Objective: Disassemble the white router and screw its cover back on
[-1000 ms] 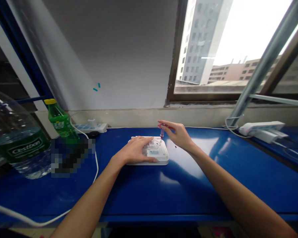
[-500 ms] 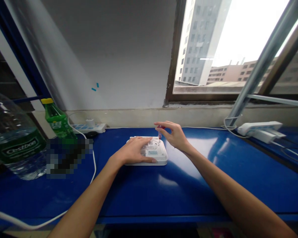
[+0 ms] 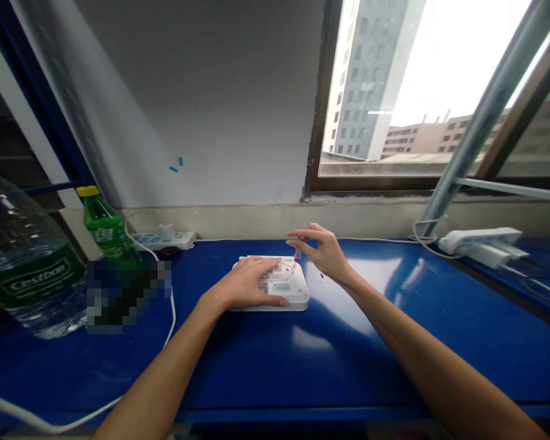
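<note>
A white plastic device (image 3: 297, 298) with vents and a printed label lies flat on the blue table. My left hand (image 3: 250, 282) rests spread over its left part, thumb along the near side and fingers across the top; it covers much of that surface. In my right hand (image 3: 321, 250), thumb and fingers are pinched around a small screwdriver (image 3: 297, 252) with a see-through reddish-purple handle. Its lower end points down at the device's far right corner. Whether the tip sits in a screw is too small to tell.
On the left stand a large water bottle (image 3: 36, 287) and a green bottle (image 3: 107, 229) with a yellow cap. A power strip (image 3: 181, 240) lies by the wall, another (image 3: 481, 238) at the right beside a metal post (image 3: 467, 128). A white cable (image 3: 173, 305) crosses the left side.
The screwdriver leans a little more to the right at its top, and my right fingers have shifted slightly around it. My left hand stays on the device. The whole view has shifted slightly.
</note>
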Available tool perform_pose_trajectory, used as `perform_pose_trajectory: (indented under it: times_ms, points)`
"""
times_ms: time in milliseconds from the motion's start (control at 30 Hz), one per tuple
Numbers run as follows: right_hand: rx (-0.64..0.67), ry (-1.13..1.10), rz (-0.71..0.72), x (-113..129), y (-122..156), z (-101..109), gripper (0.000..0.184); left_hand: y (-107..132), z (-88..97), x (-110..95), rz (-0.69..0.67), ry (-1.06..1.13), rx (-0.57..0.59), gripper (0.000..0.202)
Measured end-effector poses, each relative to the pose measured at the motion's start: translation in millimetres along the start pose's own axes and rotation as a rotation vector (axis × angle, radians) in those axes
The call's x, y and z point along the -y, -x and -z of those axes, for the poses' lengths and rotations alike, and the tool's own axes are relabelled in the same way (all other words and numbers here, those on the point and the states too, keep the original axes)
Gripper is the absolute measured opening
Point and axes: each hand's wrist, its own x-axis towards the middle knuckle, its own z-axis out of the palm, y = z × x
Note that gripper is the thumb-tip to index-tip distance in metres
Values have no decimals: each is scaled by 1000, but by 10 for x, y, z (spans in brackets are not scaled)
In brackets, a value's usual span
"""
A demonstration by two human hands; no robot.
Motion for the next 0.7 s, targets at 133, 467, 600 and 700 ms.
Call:
perform_pose_trajectory:
  times_ms: [133, 467, 600, 700]
  points:
    - [70, -57, 27, -4, -2, 11, 33, -1, -4, 6, 7, 0, -2, 99]
    - [-2, -42, -24, -70, 7, -19, 28, -7, -5, -1, 0, 7, 8, 100]
    - [72, -103, -15, -101, 8, -5, 35, 0, -2, -11, 17, -3, 14, 100]
    - [63, -118, -35, -91, 17, -21, 31, -3, -2, -13, 19, -9, 18, 100]
